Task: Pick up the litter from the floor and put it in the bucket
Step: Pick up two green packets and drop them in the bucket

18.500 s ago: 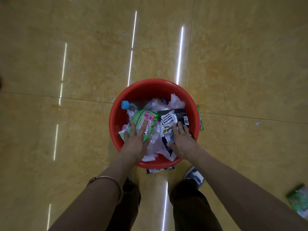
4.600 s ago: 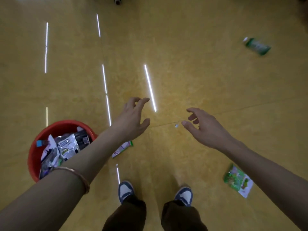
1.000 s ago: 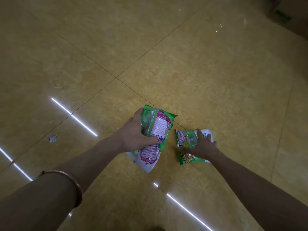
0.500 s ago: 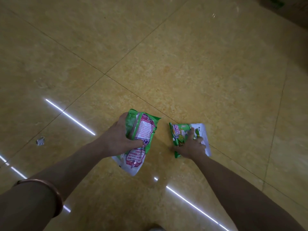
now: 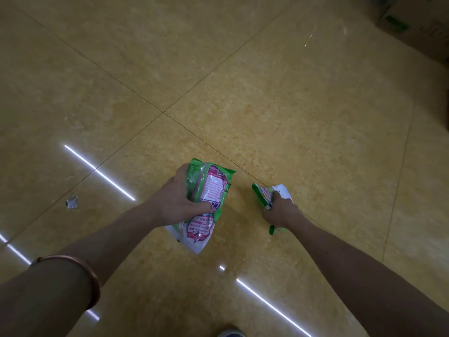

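Green packet (image 5: 213,190) within curled fingers (image 5: 181,171) of left hand (image 5: 175,203); small wrapper (image 5: 260,194) likewise in right hand (image 5: 281,214).

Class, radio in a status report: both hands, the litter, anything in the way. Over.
Left hand grips large green-and-pink packet. Right hand grips small green wrapper. Bucket out of view. Pale scrap lies on floor to the left; nothing blocking.

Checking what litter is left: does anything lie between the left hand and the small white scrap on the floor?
Nothing visible: only bare tile lies between the left hand and the small white scrap. That hand, however, grips a green and pink packet, so it is not free.
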The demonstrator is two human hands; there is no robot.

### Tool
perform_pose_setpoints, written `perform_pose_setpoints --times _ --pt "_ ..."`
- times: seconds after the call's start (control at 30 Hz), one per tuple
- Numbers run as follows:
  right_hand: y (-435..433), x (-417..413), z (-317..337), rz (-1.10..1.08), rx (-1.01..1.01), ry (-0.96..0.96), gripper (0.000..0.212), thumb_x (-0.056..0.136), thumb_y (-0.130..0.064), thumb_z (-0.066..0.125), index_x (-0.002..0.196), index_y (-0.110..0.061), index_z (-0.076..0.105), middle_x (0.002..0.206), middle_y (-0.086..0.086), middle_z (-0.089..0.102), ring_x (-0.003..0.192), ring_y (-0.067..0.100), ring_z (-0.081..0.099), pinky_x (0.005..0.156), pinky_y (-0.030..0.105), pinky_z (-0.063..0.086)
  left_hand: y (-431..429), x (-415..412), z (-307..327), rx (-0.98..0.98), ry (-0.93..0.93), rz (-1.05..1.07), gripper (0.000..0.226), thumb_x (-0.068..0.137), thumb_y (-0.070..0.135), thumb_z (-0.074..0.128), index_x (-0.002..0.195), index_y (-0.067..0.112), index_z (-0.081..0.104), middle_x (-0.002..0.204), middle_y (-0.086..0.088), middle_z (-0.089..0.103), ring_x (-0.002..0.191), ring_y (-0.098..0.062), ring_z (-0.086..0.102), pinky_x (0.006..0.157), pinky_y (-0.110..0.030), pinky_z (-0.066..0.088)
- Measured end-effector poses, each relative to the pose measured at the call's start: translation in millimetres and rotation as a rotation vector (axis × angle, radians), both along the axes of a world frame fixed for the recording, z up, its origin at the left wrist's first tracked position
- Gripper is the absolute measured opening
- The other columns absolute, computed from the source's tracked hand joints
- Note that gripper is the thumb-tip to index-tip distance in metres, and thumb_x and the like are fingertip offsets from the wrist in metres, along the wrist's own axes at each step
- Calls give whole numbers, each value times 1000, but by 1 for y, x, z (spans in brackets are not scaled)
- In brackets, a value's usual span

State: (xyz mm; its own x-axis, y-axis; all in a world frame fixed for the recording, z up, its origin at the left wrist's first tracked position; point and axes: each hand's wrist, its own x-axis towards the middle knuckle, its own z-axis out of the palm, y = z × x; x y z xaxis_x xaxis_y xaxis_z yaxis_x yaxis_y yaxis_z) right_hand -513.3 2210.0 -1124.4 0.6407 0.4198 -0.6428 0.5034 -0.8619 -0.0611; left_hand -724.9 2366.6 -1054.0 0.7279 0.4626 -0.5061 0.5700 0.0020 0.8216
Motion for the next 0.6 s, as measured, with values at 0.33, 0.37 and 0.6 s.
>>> perform_pose_setpoints --times 0.33,0.37,0.6 --pt "35 -34 44 123 91 -204 34 98 -21 31 129 -8 38 122 19 55 110 38 54 79 35 40 18 -24 22 15 -1 73 90 74 19 76 142 19 17 97 9 65 84 -5 64 67 -20 49" --pt "42 -40 52 114 128 -188 35 98 -22 31 130 -8 38 122 19 55 109 38 54 79 35 39 20 -26 27 21 -5 77 92 73 22 77 143 20 16 95 11 64 83 -3 64 64 -17 47" --pt "77 -85 126 204 374 -76 35 99 -27 36 129 -10 40 108 21 61 93 40 57 70 36 39 37 -51 87 17 -57 164 87 80 16 71 145 21 13 87 19 56 67 9 59 50 -5 42"
